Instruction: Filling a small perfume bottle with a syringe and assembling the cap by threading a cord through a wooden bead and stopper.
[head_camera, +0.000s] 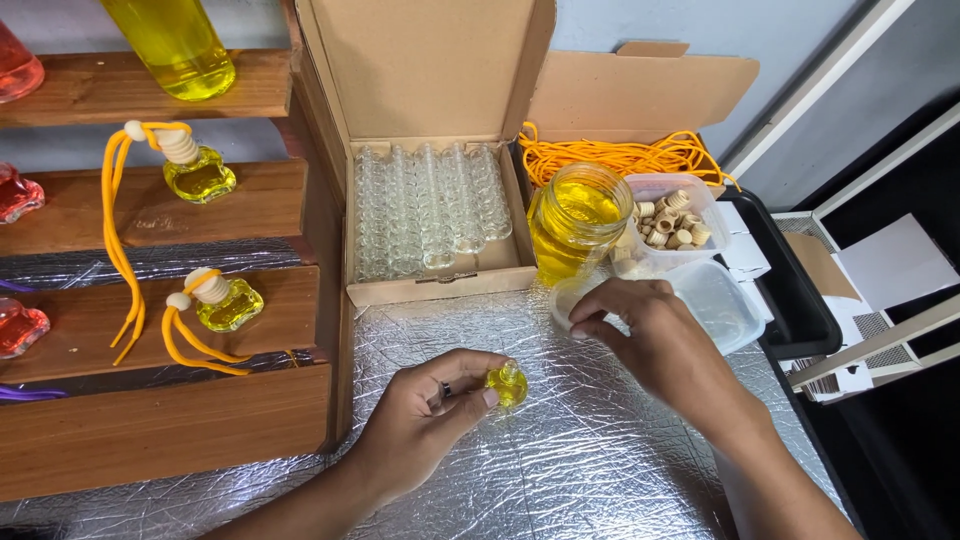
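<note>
My left hand pinches a small glass bottle filled with yellow liquid, holding it upright on the silver foil surface. My right hand reaches over the rim of a clear plastic tub, its fingertips pinched together at the tub's left edge; whether they hold anything is hidden. Just behind the right hand stands an open glass jar of yellow liquid.
An open cardboard box of several empty glass bottles sits behind. A plastic tub of wooden caps and orange cords lie at back right. A stepped wooden shelf on the left holds finished yellow bottles with corded caps.
</note>
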